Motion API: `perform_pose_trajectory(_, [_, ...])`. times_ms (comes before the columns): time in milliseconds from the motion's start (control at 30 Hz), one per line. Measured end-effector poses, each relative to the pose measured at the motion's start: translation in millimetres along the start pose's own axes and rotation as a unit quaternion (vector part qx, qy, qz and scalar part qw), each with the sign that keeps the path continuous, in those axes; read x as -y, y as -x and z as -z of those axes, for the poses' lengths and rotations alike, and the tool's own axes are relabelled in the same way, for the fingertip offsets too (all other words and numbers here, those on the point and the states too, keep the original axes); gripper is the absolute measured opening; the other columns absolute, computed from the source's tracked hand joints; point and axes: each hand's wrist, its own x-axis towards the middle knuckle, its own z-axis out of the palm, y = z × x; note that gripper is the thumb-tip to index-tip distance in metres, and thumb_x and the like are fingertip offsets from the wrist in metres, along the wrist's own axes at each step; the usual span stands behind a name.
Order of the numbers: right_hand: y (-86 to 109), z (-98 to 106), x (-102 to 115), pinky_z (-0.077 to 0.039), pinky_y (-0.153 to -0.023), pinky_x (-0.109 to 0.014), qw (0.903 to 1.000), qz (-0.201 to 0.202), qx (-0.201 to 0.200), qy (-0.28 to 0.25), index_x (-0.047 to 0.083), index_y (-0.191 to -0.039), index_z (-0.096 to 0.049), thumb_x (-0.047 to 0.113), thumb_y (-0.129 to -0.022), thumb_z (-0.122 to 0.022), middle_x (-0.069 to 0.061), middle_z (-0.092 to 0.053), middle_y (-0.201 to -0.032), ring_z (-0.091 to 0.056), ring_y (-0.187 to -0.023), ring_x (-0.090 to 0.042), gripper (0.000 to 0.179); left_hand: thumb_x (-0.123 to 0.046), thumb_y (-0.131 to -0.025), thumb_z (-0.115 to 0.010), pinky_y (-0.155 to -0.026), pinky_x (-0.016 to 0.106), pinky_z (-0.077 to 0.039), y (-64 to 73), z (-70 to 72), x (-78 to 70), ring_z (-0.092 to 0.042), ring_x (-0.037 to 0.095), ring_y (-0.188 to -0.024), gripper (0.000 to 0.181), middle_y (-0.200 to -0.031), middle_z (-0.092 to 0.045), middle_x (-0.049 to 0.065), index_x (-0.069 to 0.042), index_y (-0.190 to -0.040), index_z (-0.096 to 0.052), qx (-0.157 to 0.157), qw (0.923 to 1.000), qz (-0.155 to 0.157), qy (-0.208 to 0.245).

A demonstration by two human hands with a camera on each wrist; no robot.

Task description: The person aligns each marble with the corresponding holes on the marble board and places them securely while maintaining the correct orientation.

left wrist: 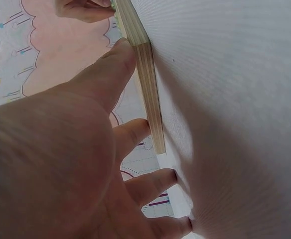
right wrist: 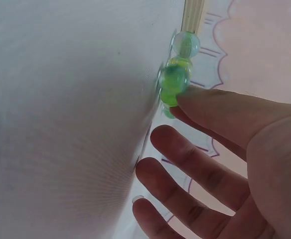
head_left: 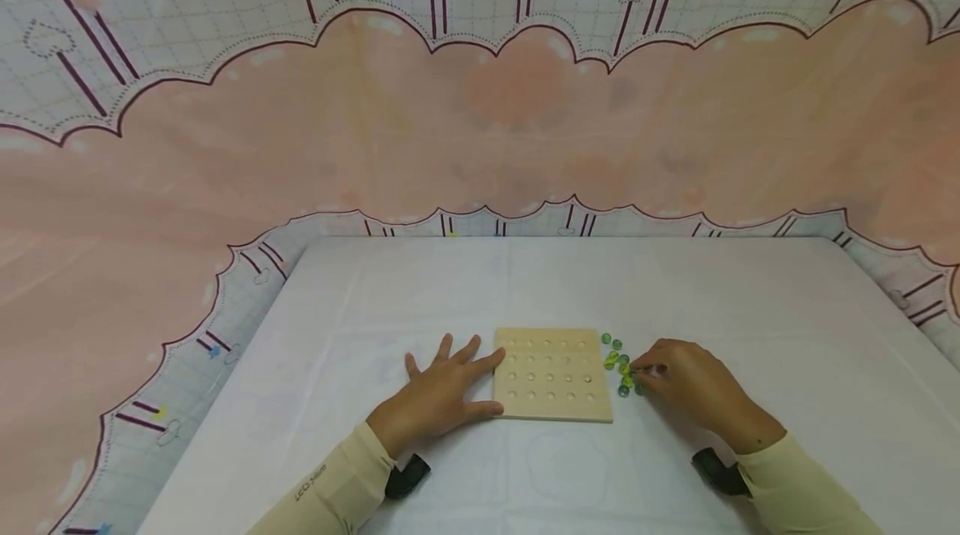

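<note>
My left hand point(head_left: 437, 393) lies spread at the left side of a pale wooden board point(head_left: 551, 410) with rows of shallow round hollows. In the left wrist view its thumb and index fingertip touch the board's edge point(left wrist: 150, 94), and other fingertips rest on the cloth. One hollow near the board's right side holds a small clear-looking marble point(head_left: 588, 379). Just right of the board, my right hand point(head_left: 690, 385) brings thumb and index finger together at a group of green and yellow-green marbles point(head_left: 623, 391). They pinch a green marble point(right wrist: 175, 78), seen blurred in the right wrist view; its other fingers are loosely bent.
A white cloth point(head_left: 375, 293) covers the table. Behind and around it hangs a peach and white patterned cloth point(head_left: 480, 127). Several loose marbles point(head_left: 606, 338) lie close along the board's right edge. Dark straps point(head_left: 407, 477) sit at both wrists.
</note>
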Motion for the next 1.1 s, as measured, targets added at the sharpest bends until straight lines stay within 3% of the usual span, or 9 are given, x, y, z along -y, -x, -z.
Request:
perform_pose_trajectory(300, [0.2, -2.4, -1.6, -0.057, -0.080, -0.043, 0.9999, 0.009, 0.006, 0.005, 0.014, -0.095, -0.081, 0.010, -0.082, -0.080, 0.003, -0.073, -0.093, -0.065, -0.088, -0.014, 0.013, -0.062, -0.083, -0.069, -0.098, 0.090, -0.002, 0.1, -1.3, -0.4, -0.011, 0.048, -0.153, 0.078, -0.165, -0.028, 0.006, -0.043, -0.152, -0.038, 0.003, 1.0000, 0.006, -0.001])
perform_pose_trajectory(700, [1.9, -1.5, -0.2, -0.056, -0.074, -0.038, 0.9995, 0.013, -0.004, 0.028, 0.013, -0.096, -0.081, 0.010, -0.083, -0.080, 0.003, -0.072, -0.091, -0.062, -0.081, -0.010, 0.013, -0.061, -0.084, -0.069, -0.098, 0.090, -0.003, 1.3, 0.4, -1.4, -0.011, 0.049, -0.152, 0.078, -0.165, -0.028, 0.006, -0.042, -0.152, -0.038, 0.001, 1.0000, 0.002, -0.002])
perform_pose_trajectory(1100, [4.8, 3.2, 9.9, -0.058, -0.080, -0.044, 0.9988, 0.014, -0.029, 0.036, 0.011, -0.098, -0.081, 0.011, -0.084, -0.079, 0.000, -0.073, -0.094, -0.068, -0.089, -0.019, 0.014, -0.061, -0.084, -0.069, -0.098, 0.089, -0.003, 2.7, 0.3, -1.6, -0.011, 0.049, -0.152, 0.078, -0.165, -0.028, 0.007, -0.041, -0.153, -0.038, 0.003, 1.0000, 0.003, -0.005])
